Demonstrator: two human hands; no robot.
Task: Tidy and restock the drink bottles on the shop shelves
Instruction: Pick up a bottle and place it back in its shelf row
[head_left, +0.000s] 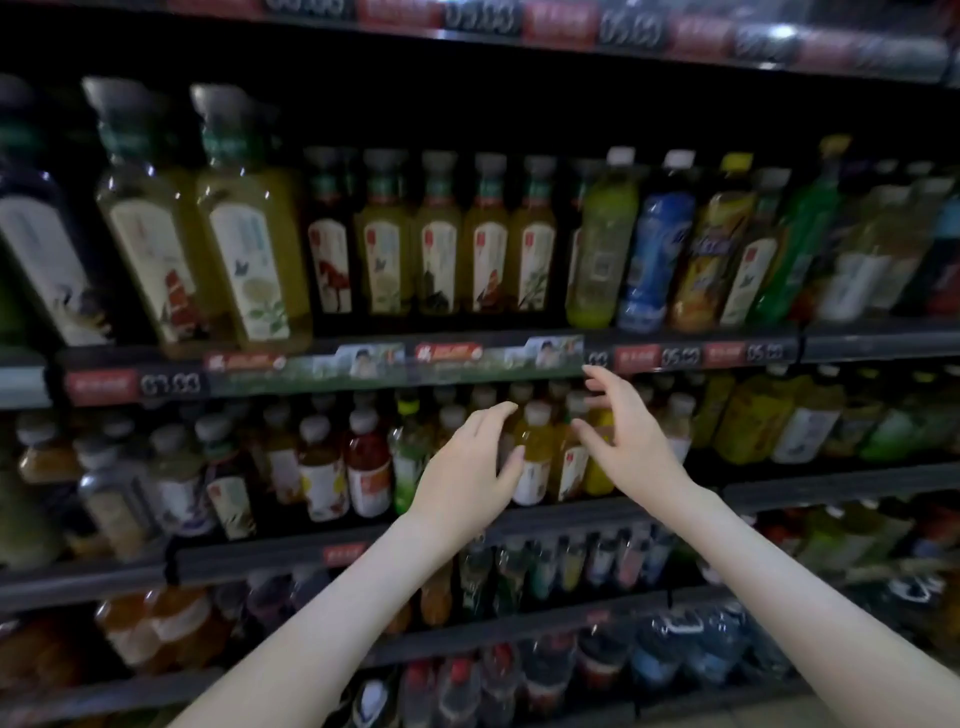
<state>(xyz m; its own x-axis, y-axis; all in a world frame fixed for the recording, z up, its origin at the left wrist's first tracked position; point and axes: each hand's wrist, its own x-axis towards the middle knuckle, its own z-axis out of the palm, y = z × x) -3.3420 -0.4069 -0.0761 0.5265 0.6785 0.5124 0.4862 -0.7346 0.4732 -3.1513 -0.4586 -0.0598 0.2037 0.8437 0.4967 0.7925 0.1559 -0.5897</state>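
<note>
Yellow bottles (540, 447) stand just below the price rail (395, 364), flanked by the left hand (467, 467) and right hand (631, 441), both with fingers spread and holding nothing; seemingly the reach-in step, next needing both to close gently on them.

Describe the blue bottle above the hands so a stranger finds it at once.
Look at the shelf above the right hand, with its row of yellow tea bottles. Right of that row, the blue bottle stands between a green bottle and an orange bottle. Unlike them, it is wrapped in blue.
</note>
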